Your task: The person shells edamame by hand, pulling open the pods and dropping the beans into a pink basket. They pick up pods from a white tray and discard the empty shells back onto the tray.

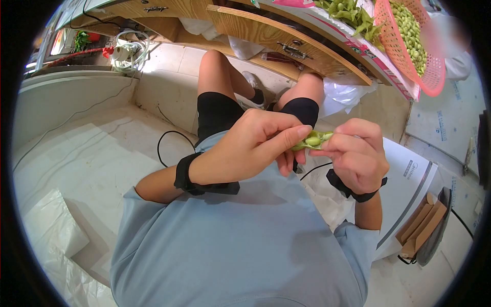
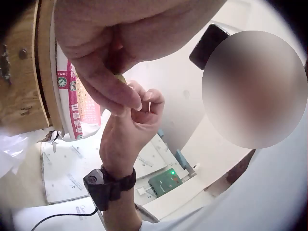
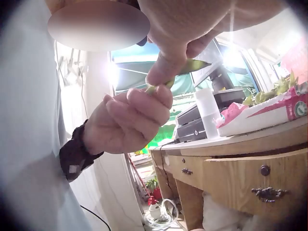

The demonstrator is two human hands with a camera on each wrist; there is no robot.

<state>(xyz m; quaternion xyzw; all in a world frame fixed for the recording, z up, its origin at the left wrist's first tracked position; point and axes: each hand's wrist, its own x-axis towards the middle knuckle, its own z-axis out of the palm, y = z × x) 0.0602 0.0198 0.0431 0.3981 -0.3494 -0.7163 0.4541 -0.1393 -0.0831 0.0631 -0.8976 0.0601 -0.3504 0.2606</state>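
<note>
A split green bean pod [image 1: 313,141] is held up over my lap, with pale green beans showing inside it. My left hand [image 1: 245,146] pinches one end, its thumb lying along the pod's edge. At the other end, the thumb and fingers of my right hand [image 1: 360,156] grip the pod, their tips right at the beans. The right wrist view shows a pointed end of the pod [image 3: 196,65] sticking out past the fingers. In the left wrist view my left hand covers nearly all of the pod.
Ahead to the right, a pink basket [image 1: 394,56] of shelled beans [image 1: 409,36] stands beside a box holding green pods [image 1: 353,18]. A wooden drawer [image 1: 286,43] juts out over my knees. A white carton [image 1: 401,174] stands at the right, with plastic sheeting [image 1: 56,225] at the left.
</note>
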